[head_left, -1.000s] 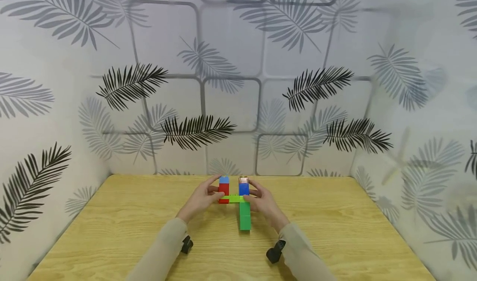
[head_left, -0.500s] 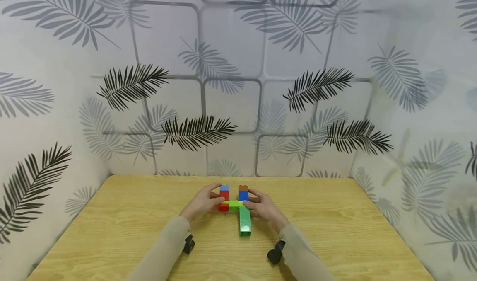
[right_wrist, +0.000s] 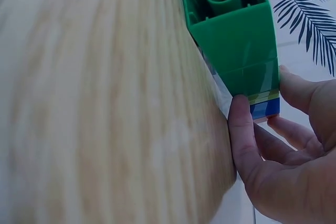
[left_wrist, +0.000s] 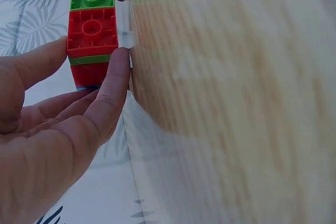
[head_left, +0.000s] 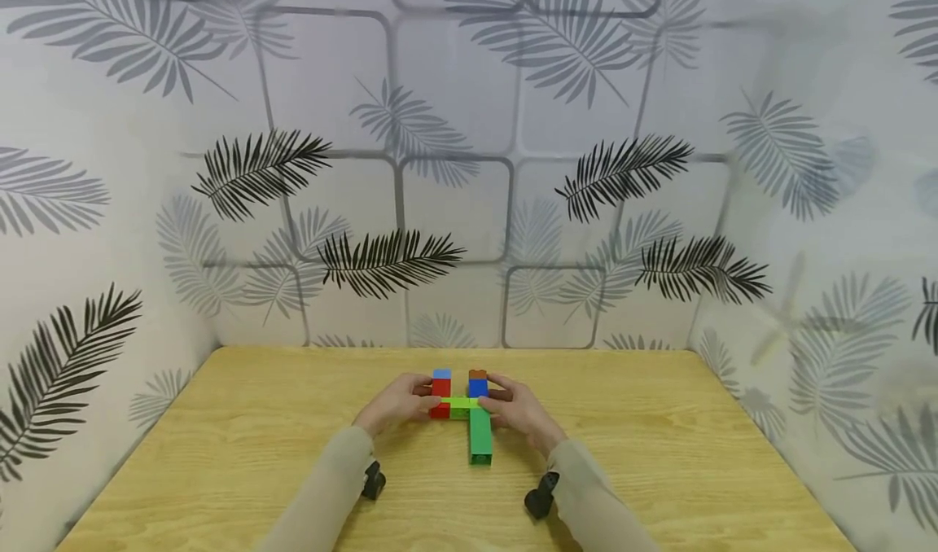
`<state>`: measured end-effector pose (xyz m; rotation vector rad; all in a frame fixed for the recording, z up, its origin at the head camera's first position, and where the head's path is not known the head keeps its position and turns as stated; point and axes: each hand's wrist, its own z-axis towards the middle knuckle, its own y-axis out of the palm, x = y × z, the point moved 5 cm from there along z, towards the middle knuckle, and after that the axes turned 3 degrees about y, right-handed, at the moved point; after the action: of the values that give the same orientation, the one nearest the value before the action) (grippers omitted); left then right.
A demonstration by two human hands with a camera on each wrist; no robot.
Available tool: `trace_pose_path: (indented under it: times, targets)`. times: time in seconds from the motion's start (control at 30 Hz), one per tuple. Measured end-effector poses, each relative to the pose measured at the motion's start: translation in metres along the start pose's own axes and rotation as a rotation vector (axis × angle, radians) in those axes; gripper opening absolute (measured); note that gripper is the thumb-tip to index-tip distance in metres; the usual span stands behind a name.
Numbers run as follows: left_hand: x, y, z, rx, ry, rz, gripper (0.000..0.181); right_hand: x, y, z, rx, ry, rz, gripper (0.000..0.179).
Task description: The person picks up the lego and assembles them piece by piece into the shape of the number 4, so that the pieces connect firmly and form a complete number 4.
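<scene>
A toy building-block assembly lies along the table at its middle in the head view. Its left column has a red block [head_left: 442, 387] with a light-blue block [head_left: 442, 374] at the far end. A lime-green block [head_left: 460, 403] bridges to the right column, where a blue block [head_left: 478, 387], a brown block [head_left: 478, 374] and green blocks [head_left: 480, 436] line up. My left hand [head_left: 399, 403] grips the red side between thumb and fingers. On the other side my right hand [head_left: 522, 412] grips the column near the lime-green and blue blocks. The left wrist view shows the red block's hollow underside [left_wrist: 93, 29].
The wooden table [head_left: 293, 454] extends around both hands. Behind it stands a wall [head_left: 454, 308] with a leaf pattern. Each wrist carries a small black camera, as on the right wrist [head_left: 541, 497].
Both hands have lowered the block assembly and brought it slightly nearer to me. It has tipped so that the hollow end of the green blocks now faces me.
</scene>
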<state>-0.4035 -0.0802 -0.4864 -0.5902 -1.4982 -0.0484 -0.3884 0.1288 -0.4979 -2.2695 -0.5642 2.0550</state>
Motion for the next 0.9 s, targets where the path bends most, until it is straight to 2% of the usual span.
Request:
trace_pose_path:
  times: [0.3, 0.6, 0.8, 0.9]
  targets:
    - [0.0, 0.001, 0.001, 0.008, 0.004, 0.014, 0.043, 0.0, -0.001, 0.001, 0.017, -0.014, 0.01, 0.061]
    - [-0.001, 0.002, 0.001, 0.01, -0.017, 0.001, 0.044, 0.001, -0.001, 0.002, 0.035, -0.032, 0.018, 0.056]
    - [-0.003, -0.003, -0.011, 0.064, -0.06, -0.014, 0.057, 0.005, -0.005, 0.0, 0.056, -0.008, 0.031, 0.051]
    - [-0.003, -0.008, -0.019, 0.093, -0.075, 0.001, 0.055, 0.005, -0.009, -0.003, 0.056, 0.0, 0.02, 0.049]
